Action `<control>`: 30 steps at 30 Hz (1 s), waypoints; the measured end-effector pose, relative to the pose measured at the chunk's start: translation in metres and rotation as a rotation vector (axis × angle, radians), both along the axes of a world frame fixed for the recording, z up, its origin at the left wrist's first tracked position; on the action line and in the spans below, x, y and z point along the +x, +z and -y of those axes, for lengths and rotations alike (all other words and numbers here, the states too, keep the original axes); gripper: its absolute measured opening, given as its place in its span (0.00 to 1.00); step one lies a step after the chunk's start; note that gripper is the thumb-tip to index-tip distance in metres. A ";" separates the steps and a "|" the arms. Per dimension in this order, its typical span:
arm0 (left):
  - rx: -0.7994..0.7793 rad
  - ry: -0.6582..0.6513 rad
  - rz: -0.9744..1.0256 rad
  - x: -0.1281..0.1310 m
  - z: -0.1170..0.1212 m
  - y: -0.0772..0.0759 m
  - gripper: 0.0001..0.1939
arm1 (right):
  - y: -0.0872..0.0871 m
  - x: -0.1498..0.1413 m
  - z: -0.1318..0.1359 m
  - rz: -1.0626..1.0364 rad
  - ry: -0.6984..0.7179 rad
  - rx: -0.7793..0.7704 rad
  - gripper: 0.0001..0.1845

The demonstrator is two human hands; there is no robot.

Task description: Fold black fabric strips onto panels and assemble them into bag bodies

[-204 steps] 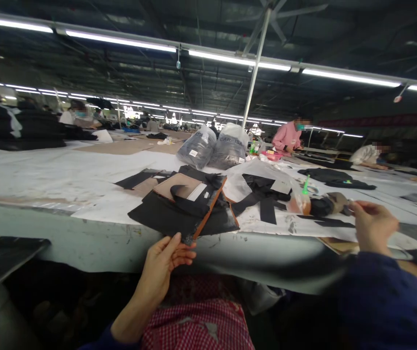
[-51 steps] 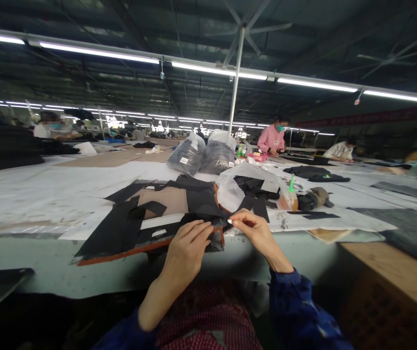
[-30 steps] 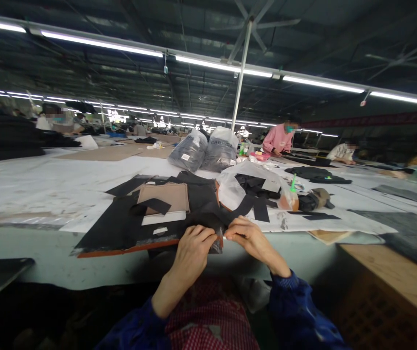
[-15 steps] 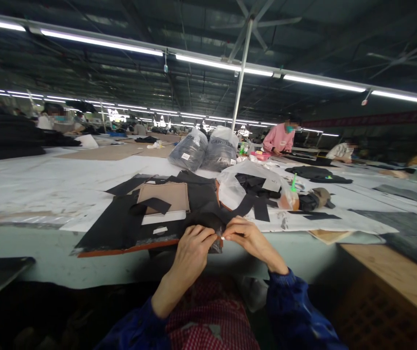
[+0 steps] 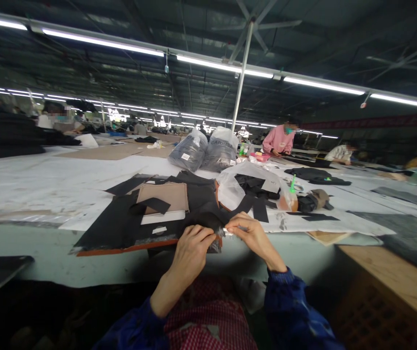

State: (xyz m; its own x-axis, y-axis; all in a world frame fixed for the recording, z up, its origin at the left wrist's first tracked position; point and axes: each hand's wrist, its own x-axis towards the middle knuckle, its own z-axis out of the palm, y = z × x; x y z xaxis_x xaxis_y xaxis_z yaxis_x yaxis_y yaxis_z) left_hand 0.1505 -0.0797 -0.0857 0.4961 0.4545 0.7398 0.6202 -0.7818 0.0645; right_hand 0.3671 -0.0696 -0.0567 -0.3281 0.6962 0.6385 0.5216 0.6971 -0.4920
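Observation:
My left hand (image 5: 192,247) is curled over the near edge of a stack of black fabric pieces (image 5: 121,223) at the table's front edge, fingers pressed on the cloth. Close beside it, my right hand (image 5: 249,233) pinches a small white piece (image 5: 226,232) against the same black fabric. A tan card panel (image 5: 165,194) with a black strap (image 5: 150,206) across it lies on top of the stack. An orange-edged board (image 5: 128,249) shows under the fabric.
A clear plastic bag (image 5: 247,182), a glue bottle with a green tip (image 5: 290,195) and loose black strips (image 5: 259,209) lie to the right. Two grey filled bags (image 5: 208,148) stand behind. A wooden bench (image 5: 390,277) is at right. Other people work at far tables.
Since 6.8 s ago my right hand came in from the far right to meet the left at the fabric's near edge. In the last second both hands stay almost still, pinching.

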 end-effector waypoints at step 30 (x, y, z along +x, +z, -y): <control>-0.123 0.230 -0.246 -0.067 -0.008 0.014 0.19 | -0.004 0.003 0.002 0.081 0.072 -0.073 0.12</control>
State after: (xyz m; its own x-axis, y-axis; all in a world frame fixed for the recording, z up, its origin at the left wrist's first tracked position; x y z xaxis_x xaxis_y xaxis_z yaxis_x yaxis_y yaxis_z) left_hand 0.0839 -0.0713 -0.0718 0.5270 0.6530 0.5440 0.7876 -0.6157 -0.0240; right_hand 0.3703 -0.0713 -0.0604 -0.4275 0.7126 0.5563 0.5117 0.6980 -0.5010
